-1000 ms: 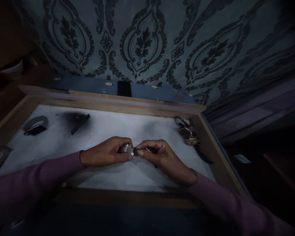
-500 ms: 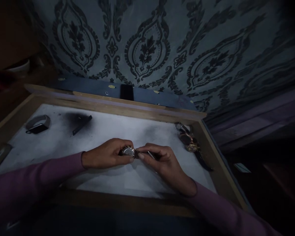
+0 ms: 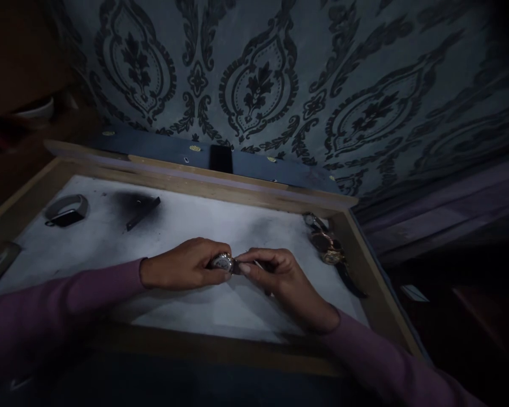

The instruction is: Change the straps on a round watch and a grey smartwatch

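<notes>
A wristwatch [image 3: 223, 262] with a round, shiny metal case is held between the thumb and fingers of my left hand [image 3: 189, 264], over the white surface [image 3: 186, 316] of a wooden-framed tray. My right hand [image 3: 275, 277] is closed in a pinch on the dark watch strap [image 3: 236, 267] at the right side of the case. Part of the strap seems to run on under the right fingers, where it is mostly hidden. Both hands are close together, and the watch face is tilted up in dim light.
A grey-banded smartwatch [image 3: 68, 211] lies at the tray's left, near a dark flat strip [image 3: 143, 213]. Several watches [image 3: 331, 255] lie along the right side. The wooden rim [image 3: 203, 176] surrounds the surface. A black phone-like object [image 3: 221, 159] rests on blue cloth behind it.
The watch face has tilted slightly in my left fingers. Both hands keep nearly the same place and grip; the view has shifted a little.
</notes>
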`<state>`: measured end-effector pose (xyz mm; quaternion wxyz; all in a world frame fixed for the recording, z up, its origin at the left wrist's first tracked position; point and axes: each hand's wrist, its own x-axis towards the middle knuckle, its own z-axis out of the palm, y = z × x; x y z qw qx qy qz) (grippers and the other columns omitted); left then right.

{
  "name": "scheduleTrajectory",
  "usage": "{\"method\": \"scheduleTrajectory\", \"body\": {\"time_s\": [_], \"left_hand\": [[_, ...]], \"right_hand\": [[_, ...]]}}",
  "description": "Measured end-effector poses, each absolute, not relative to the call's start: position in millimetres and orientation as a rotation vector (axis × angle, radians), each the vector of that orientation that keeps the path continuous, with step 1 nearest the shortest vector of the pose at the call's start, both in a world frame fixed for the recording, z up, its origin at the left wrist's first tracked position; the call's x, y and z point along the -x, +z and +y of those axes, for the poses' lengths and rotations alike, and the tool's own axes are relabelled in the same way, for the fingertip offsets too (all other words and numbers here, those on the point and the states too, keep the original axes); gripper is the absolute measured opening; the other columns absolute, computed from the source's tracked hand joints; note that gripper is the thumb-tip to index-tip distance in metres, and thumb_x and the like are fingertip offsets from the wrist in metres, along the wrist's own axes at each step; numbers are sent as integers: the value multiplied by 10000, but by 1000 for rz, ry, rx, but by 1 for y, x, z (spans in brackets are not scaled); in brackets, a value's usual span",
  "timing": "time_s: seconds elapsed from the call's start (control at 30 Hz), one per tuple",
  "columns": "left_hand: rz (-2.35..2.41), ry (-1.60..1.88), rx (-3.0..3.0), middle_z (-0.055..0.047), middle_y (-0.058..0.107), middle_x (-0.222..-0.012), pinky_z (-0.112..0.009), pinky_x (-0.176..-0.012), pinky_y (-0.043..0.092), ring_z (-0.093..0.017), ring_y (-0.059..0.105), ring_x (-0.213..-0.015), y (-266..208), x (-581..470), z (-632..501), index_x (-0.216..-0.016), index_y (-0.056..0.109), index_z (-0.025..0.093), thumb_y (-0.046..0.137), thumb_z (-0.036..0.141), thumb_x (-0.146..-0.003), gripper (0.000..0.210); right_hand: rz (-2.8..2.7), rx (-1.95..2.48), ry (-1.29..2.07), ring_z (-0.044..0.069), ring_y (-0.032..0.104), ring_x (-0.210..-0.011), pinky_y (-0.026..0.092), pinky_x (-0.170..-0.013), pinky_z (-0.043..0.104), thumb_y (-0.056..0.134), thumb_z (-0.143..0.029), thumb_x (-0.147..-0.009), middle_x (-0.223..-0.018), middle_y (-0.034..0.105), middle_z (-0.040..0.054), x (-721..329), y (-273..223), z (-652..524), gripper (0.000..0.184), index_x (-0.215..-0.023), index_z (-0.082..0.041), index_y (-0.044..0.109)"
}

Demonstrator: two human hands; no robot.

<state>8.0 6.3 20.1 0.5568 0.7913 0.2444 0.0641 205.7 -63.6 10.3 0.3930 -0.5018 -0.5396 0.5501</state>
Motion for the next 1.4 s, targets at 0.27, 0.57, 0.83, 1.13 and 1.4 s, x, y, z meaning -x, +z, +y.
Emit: {"method": "scheduleTrajectory", "body": {"time_s": [0.27, 0.57, 0.83, 1.13, 1.4], "left_hand": [[523, 74, -1819, 47, 421, -642, -227, -541, 296, -96, 383, -587, 26, -8, 11, -714, 467, 171, 535, 306, -845, 200], [520, 46, -1574, 43, 430, -675, -229, -559, 315, -98, 382, -621, 22, -8, 12, -783, 514, 157, 567, 315, -837, 175], [544, 29, -1754, 39, 433, -683, -240, -563, 306, -107, 384, -623, 25, -7, 15, -806, 531, 158, 546, 316, -859, 167], [474, 2, -1806, 36, 436, -682, -239, -566, 318, -110, 399, -620, 27, -6, 17, -775, 497, 170, 536, 313, -866, 173], [519, -66, -1773, 31, 455, -690, -237, -564, 348, -115, 423, -619, 28, -4, 17, -812, 509, 168, 529, 353, -870, 195]], "right_hand": [[-1361, 1293, 1427, 150, 621, -725, 505, -680, 268, 721, -327, -801, -740, 704, 15, -206, 13, -63, 129, -850, -225, 782], [-1285, 1316, 1481, 105, 526, -583, 379, -461, 204, 728, -352, -788, -698, 674, 16, -208, 7, -61, 186, -873, -192, 775], [-1466, 1273, 1343, 152, 634, -737, 508, -706, 284, 698, -306, -825, -757, 717, 15, -209, 10, -61, 122, -873, -227, 777], [-1537, 1245, 1290, 154, 659, -762, 525, -754, 301, 666, -293, -857, -798, 736, 24, -210, 11, -62, 136, -908, -234, 777], [-1574, 1277, 1292, 165, 657, -772, 516, -728, 288, 650, -295, -862, -787, 732, 31, -211, 7, -60, 155, -896, -197, 766]]}}
